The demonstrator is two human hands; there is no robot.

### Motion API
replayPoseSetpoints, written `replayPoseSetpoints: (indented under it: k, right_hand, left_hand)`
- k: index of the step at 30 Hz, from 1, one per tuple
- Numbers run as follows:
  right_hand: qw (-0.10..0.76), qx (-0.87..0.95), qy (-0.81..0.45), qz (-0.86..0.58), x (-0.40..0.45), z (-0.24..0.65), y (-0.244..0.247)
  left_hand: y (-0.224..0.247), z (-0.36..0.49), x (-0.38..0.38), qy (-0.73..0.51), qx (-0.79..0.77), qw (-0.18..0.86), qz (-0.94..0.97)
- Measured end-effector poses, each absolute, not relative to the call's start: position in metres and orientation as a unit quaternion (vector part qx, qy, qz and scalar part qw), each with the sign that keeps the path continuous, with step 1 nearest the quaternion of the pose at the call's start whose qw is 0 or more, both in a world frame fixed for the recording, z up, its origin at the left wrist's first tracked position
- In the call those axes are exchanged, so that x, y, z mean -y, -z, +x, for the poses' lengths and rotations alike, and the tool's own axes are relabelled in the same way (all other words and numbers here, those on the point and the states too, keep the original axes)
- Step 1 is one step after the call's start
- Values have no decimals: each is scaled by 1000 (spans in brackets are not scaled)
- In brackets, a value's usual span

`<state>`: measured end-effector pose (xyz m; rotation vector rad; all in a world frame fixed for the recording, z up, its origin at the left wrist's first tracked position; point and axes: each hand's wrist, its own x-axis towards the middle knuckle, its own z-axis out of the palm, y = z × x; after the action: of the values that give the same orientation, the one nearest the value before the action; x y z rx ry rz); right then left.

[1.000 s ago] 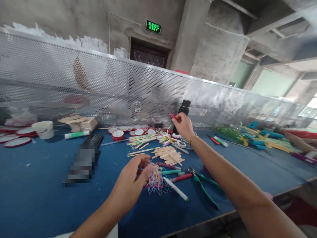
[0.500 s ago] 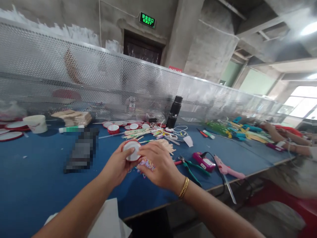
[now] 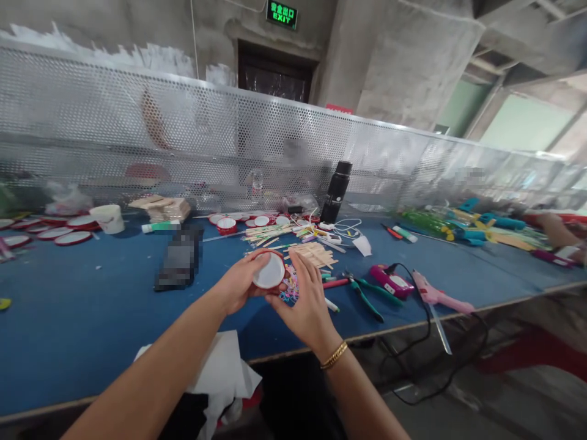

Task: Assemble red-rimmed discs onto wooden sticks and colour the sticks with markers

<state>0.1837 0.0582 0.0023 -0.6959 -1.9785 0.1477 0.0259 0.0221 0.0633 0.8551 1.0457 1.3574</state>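
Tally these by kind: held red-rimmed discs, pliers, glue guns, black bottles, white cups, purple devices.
Held red-rimmed disc: 1
Pliers: 1
Pink glue gun: 1
Black bottle: 1
White cup: 1
Purple devices: 2
Total: 7

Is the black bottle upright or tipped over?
Upright: the black bottle stands with its cap on top, its base on the blue table.

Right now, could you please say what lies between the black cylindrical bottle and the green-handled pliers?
In the head view, a looped white cable and a flat white piece lie between the bottle and the pliers.
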Motion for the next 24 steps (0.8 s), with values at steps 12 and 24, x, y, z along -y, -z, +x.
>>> replayPoseSetpoints:
  k: [12, 24]
  right_hand:
    - [550, 795, -51, -251, -60, 182, -7]
    - [553, 789, -136, -231, -50, 186, -7]
  left_hand:
    - [-53, 30, -16, -532, -357, 625, 446]
    - [-60, 22, -16, -514, -273, 697, 418]
